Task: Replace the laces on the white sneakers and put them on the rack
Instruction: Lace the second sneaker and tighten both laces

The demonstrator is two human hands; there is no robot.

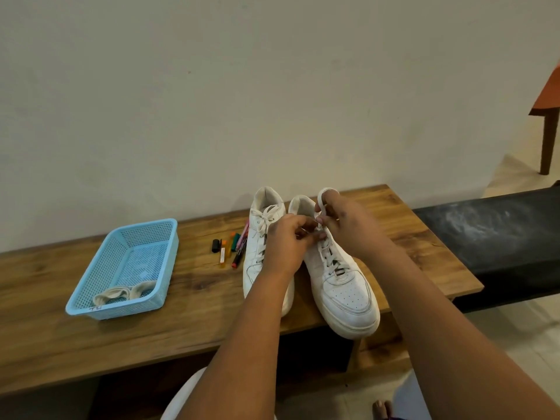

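Two white sneakers stand side by side on a wooden bench (91,344), toes toward me. The left sneaker (257,256) is laced and tied with a bow. Over the top eyelets of the right sneaker (345,292), both my hands work its white lace (321,198). My left hand (288,244) pinches the lace near the knot. My right hand (342,222) holds a loop of the same lace, which arches over its index finger. My left forearm hides the toe of the left sneaker.
A light blue plastic basket (100,310) on the bench's left holds off-white old laces (121,294). Several markers (231,247) lie between basket and sneakers. A black bench (500,237) adjoins on the right. A wall runs behind. A chair leg (548,140) stands far right.
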